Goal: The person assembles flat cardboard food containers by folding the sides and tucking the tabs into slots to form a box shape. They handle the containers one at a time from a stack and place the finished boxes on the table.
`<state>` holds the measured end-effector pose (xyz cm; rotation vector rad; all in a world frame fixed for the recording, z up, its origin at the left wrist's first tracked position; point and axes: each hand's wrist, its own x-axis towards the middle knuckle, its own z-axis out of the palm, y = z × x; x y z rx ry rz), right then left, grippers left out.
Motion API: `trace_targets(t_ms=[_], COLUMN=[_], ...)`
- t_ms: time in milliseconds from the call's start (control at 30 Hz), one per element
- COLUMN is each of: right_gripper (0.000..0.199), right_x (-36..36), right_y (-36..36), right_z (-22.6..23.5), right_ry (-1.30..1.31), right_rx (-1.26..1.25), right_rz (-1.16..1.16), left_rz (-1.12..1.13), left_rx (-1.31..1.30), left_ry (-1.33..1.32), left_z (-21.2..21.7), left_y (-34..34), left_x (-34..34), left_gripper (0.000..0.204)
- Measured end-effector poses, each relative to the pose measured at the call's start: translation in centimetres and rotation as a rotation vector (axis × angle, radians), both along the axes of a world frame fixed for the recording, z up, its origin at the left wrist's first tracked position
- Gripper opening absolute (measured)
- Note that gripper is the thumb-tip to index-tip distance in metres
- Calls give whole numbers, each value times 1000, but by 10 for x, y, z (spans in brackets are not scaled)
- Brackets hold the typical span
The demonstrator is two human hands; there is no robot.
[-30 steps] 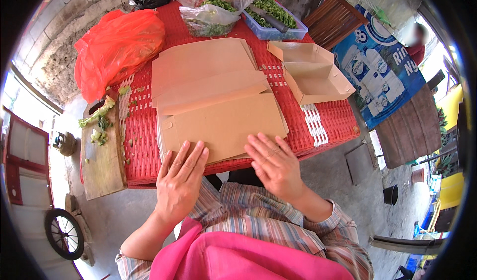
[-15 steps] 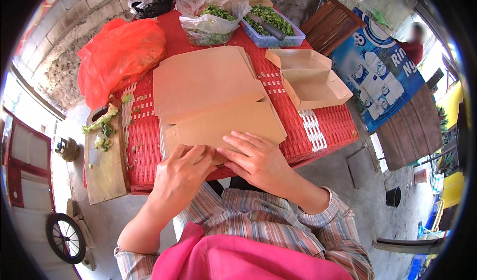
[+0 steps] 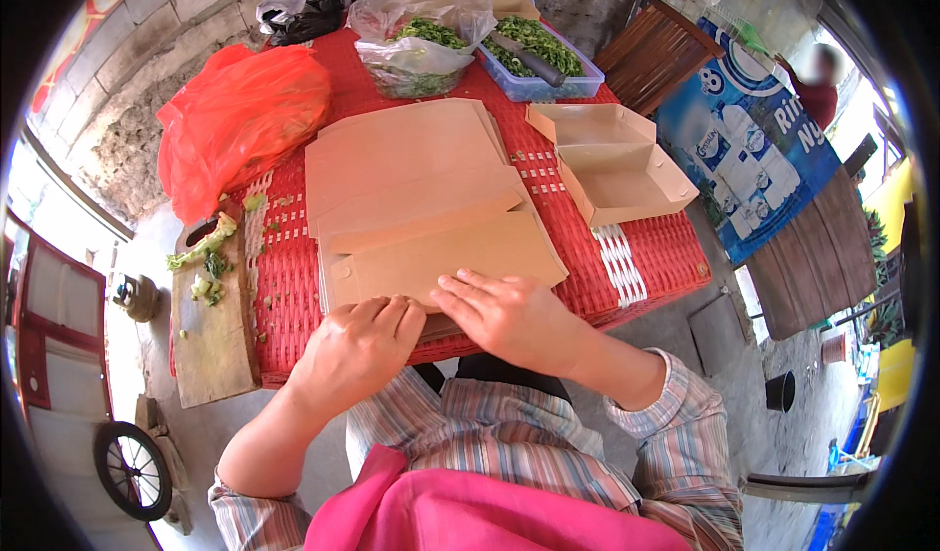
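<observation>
two hands on a flat cardboard sheet

while both hands rest at the near edge of the red desk point(image 3: 294, 287), the top flat cardboard sheet point(image 3: 460, 257) lies on a stack of the same sheets, with its long axis running left to right and slightly tilted, the right end pointing a little away from the person. the left hand point(image 3: 357, 350) has its grip curled narrow on the near edge of the sheet. the right hand point(image 3: 509, 316) lies flat and open, fingers pointing left, pressing the sheet. a folded open box point(image 3: 612, 160) stands just beside the stack at the right, a wooden cutting board point(image 3: 211, 336) at the left edge.
</observation>
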<state>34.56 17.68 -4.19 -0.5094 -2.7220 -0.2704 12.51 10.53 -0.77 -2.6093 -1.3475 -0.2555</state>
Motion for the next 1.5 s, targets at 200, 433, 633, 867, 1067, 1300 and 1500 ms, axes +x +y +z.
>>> trace_targets(t_ms=[200, 433, 633, 867, 1067, 1300, 1500], right_gripper=[39, 44, 63, 68, 55, 52, 33], right_x=[46, 71, 77, 80, 89, 81, 87], right_y=[8, 21, 15, 9, 14, 13, 30], right_z=[2, -9, -13, -18, -14, 7, -8], right_ry=[65, 104, 479, 561, 439, 216, 342], right_rx=[-121, -193, -390, -525, -556, -592, -636], right_rz=[-6, 22, -293, -351, -172, -98, 65], left_rz=[-35, -36, 51, 434, 297, -135, 100], left_rx=[23, 7, -27, -227, -363, -436, -349], left_ry=[-140, -157, -328, -978, -1343, -1140, -958], left_z=[-6, -7, -17, -43, -48, -42, -20], left_y=[-9, -13, -23, -30, -44, -56, -58], left_x=[-13, -23, -40, -61, -67, -67, -61], left_gripper=[34, 43, 55, 64, 42, 30, 25])
